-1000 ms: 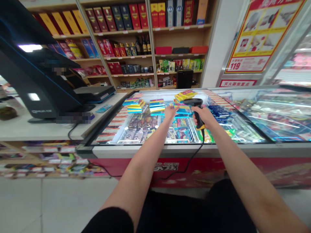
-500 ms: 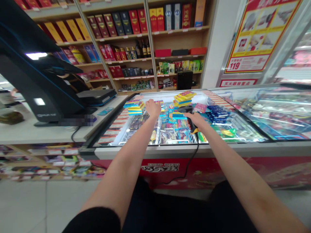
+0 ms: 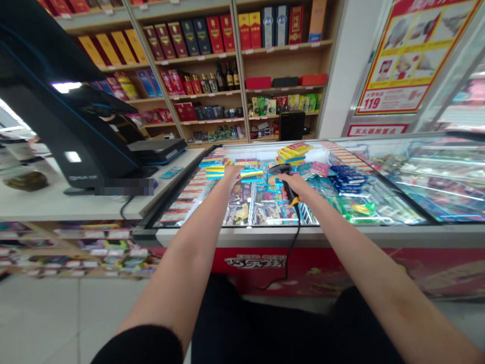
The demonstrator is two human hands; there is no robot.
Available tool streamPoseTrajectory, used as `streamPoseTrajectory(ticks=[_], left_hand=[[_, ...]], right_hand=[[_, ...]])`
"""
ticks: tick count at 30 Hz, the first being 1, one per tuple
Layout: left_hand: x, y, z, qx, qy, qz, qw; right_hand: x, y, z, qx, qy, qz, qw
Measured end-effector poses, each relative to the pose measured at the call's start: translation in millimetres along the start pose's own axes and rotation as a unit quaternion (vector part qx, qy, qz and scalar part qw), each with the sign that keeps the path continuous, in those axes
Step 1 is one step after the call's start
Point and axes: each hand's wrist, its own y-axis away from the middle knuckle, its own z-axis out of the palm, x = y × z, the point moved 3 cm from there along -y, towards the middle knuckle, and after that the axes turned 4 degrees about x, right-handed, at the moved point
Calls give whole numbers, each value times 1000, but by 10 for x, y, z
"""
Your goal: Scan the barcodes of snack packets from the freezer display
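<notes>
My right hand [image 3: 294,186] is wrapped round the grip of a black and yellow handheld barcode scanner [image 3: 291,195], whose head points left over the freezer's glass top. A black cord hangs from it down the freezer front. At the left end of a flat yellow-and-blue box [image 3: 252,175], my left hand [image 3: 232,174] has its fingers closed; the fingertips are partly hidden. Just left of that hand stands a stack of similar yellow-and-blue boxes [image 3: 215,172]. Another stack of yellow boxes [image 3: 293,153] rises behind the scanner.
The chest freezer [image 3: 341,233] holds packaged goods under its glass. Dark blue packets [image 3: 346,179] and a pink packet [image 3: 319,168] lie to the right. A black checkout machine [image 3: 94,167] stands on the left counter [image 3: 94,210]. Shelves with boxes and bottles fill the back.
My left hand has lowered and moved left, its fingers closing at a box. The scanner has shifted slightly left, and the blue-and-yellow box below its head no longer shows there. The view has shifted slightly.
</notes>
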Motion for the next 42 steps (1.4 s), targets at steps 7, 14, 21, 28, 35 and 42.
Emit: streamPoseTrajectory(ticks=[7, 14, 21, 28, 35, 42], left_hand=[[-11, 224, -367, -39, 38, -43, 998], [-108, 454, -347, -87, 99, -44, 990], [-104, 579, -254, -85, 107, -38, 990], [-146, 617, -162, -106, 119, -25, 987], [-105, 629, -116, -87, 113, -32, 989], [-62, 642, -3, -91, 113, -26, 989]], right_hand=[[-18, 40, 166, -10, -6, -12, 1000], [-180, 244, 274, 18, 55, -17, 998], [-236, 333, 160, 56, 96, -66, 992], [-245, 378, 71, 61, 94, -79, 991], [-206, 362, -13, 62, 124, -67, 988], [-229, 365, -110, 65, 115, -55, 990]])
